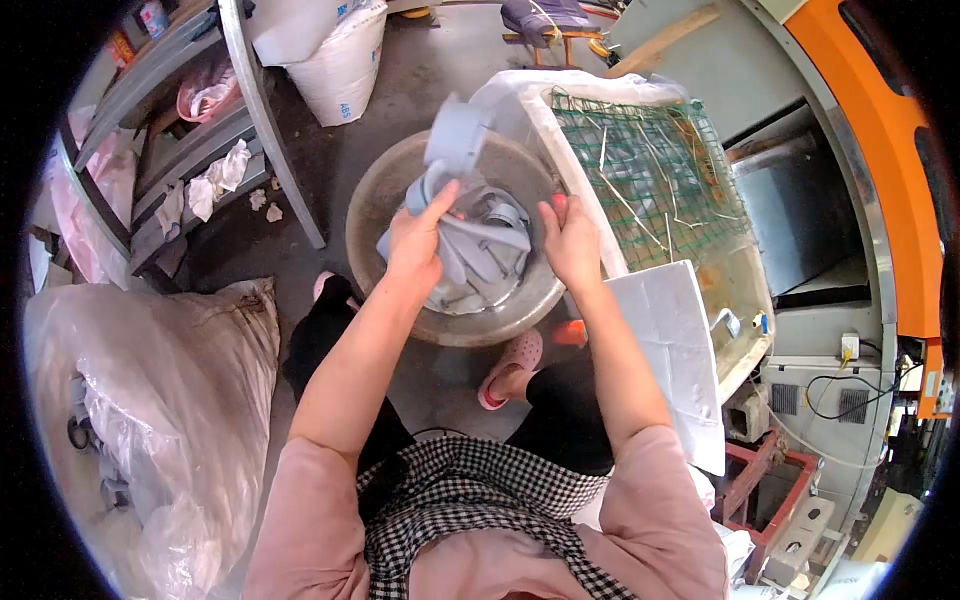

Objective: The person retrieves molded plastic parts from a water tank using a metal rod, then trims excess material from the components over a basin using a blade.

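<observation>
My left hand is closed on a grey plastic part, which stands up above a round basin and is blurred at its top. Several similar grey parts lie in the basin below. Over the basin's right rim, beside the white-edged tub, my right hand has its fingers curled together; something small and red shows at the fingertips, and whether the hand holds anything is hard to make out.
A white-edged tub with green netting stands right of the basin. A white board leans below it. At left are a metal rack and a big plastic sack. A white sack stands behind.
</observation>
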`<state>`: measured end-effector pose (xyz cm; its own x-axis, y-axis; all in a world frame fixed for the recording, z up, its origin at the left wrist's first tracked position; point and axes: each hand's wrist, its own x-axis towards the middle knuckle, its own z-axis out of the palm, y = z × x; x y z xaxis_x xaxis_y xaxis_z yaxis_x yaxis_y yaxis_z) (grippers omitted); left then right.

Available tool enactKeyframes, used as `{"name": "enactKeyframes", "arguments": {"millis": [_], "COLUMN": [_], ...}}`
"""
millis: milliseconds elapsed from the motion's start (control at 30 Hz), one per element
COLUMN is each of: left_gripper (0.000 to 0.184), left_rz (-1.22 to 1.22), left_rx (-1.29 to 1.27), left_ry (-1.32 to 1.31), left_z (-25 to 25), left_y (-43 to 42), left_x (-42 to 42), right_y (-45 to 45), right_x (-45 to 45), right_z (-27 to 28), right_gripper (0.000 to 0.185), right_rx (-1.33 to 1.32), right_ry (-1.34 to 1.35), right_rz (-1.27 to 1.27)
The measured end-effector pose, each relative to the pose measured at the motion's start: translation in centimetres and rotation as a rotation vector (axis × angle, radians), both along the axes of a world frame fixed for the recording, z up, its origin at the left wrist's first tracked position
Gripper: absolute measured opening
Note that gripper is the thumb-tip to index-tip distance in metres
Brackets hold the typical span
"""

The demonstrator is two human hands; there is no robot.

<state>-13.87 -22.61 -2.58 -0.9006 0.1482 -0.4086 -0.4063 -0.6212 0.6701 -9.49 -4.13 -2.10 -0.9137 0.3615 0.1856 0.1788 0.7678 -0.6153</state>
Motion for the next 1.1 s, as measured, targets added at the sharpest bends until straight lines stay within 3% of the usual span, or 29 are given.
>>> {"name": "enactKeyframes", "arguments": {"millis": [67, 100, 167, 200, 233, 267, 300, 367, 500, 600, 700, 733, 800, 833, 867, 900, 967, 1100], "left_gripper": [0.034, 0.034, 0.035, 0.035, 0.034, 0.032, 0.027, 0.019, 0.021, 0.023, 0.028, 0.029, 0.034, 0.037, 0.040, 0.044, 0.051, 0.058], "left_rz": [0.034, 0.070, 0.022, 0.002, 0.026, 0.022, 0.111, 0.310, 0.525, 0.602, 0.852, 0.868, 0.905, 0.867, 0.808, 0.734, 0.609, 0.818], "left_rx": [0.013, 0.032, 0.063, 0.121, 0.063, -0.129, -0.114, 0.005, 0.002, -0.250, -0.641, -0.962, -1.142, -1.152, -1.118, -1.053, -0.994, -1.799], "left_ry": [0.032, 0.055, 0.069, 0.066, -0.041, 0.085, 0.130, 0.223, 0.364, 0.442, 0.387, 0.236, 0.230, 0.223, 0.218, 0.217, 0.209, 0.206], "left_z": [-0.7, -0.8, 0.2, 1.2, 2.0, 2.1, 2.3, 5.2, 8.8, 13.0, 16.7, 18.3, 19.1, 19.0, 18.9, 18.7, 16.8, 15.7], "left_y": [-0.2, -0.4, -0.7, -0.8, -0.6, -1.0, -0.8, -2.5, -7.8, -14.8, -22.8, -26.3, -34.9, -39.9, -46.0, -52.8, -63.0, -61.5], "left_x": [-0.2, -0.2, 1.0, 1.8, 2.4, 3.1, 3.8, 5.7, 9.2, 12.5, 15.0, 16.2, 17.9, 18.2, 18.3, 18.0, 16.0, 10.2], "right_y": [-1.1, -2.4, -5.9, -6.7, -7.1, -7.3, -8.3, -9.8, -15.8, -22.2, -26.2, -25.9, -24.0, -21.7, -19.6, -17.7, -13.3, -5.5], "right_x": [0.3, 0.8, 2.0, 2.1, 2.0, 2.0, 2.5, 2.7, 5.0, 6.9, 7.7, 7.7, 7.0, 5.9, 4.1, 3.4, 1.1, -0.6], "right_z": [-0.5, 0.1, 1.6, 0.9, -0.2, -1.2, 0.0, 0.4, 4.1, 8.2, 11.3, 12.3, 13.9, 13.2, 11.7, 12.3, 11.4, 8.8], "right_gripper": [0.037, 0.037, 0.038, 0.037, 0.032, 0.028, 0.024, 0.024, 0.027, 0.019, 0.015, 0.012, 0.009, 0.011, 0.015, 0.019, 0.022, 0.027], "right_rx": [-0.249, -0.252, -0.052, 0.047, 0.060, 0.111, 0.162, 0.124, 0.089, 0.071, -0.298, -0.397, -0.529, -0.469, -0.576, -0.419, -0.362, -0.450], "right_ry": [0.024, 0.027, 0.300, 0.312, 0.274, 0.331, 0.242, 0.479, 0.669, 0.771, 0.752, 0.667, 0.541, 0.506, 0.461, 0.402, 0.429, 0.358], "right_rz": [-0.017, 0.001, 0.189, 0.166, 0.164, 0.257, 0.207, 0.301, 0.566, 0.772, 0.890, 0.870, 0.760, 0.685, 0.636, 0.512, 0.402, 0.059]}}
